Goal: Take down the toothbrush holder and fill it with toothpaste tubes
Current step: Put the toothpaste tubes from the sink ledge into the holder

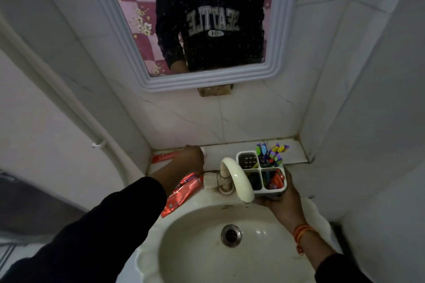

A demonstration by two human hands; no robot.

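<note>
Two hands share the work: our right hand is closed around the white toothbrush holder, keeping it upright beside the tap at the sink rim so its four compartments face up for loading. Our left hand is closed on a red toothpaste tube lying on the ledge against the wall, probably to lift it. More red tubes wait on the sink edge below that wrist, close enough to reach next.
</note>
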